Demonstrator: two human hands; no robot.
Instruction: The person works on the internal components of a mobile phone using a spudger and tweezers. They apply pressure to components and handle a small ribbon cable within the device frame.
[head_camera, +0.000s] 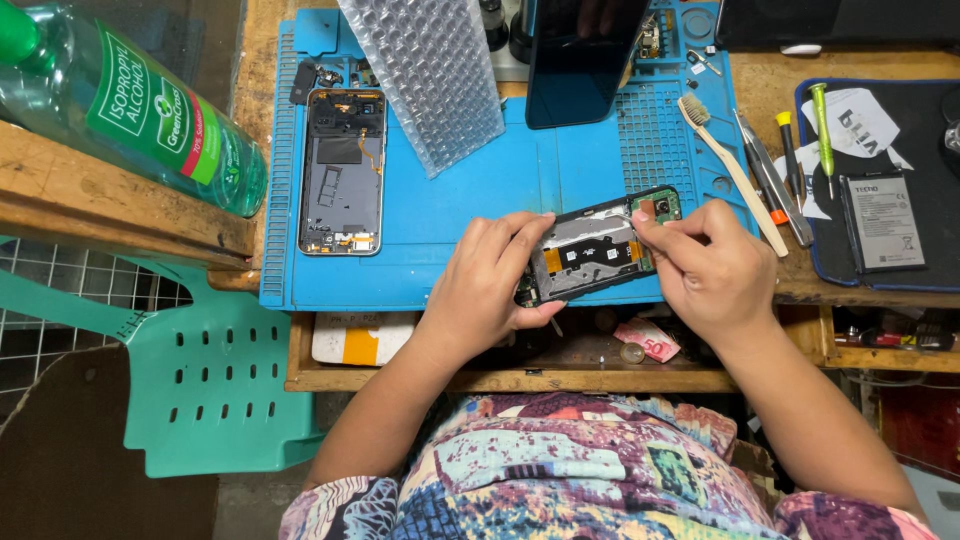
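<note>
My left hand (487, 290) clamps the opened phone (597, 250), back cover already off. My right hand's (712, 270) fingers pinch together at its top edge, the insides not yet removed.

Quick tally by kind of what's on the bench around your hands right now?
Opened phone bodies: 2, one held, one on the blue mat
Loose batteries: 1
Screwdrivers: 2
Toothbrushes: 1
Tweezers: 1
Green bottles: 1
Bubble wrap sheets: 1
Total: 9

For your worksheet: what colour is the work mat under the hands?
Blue mat, clearest in the head view.
</note>
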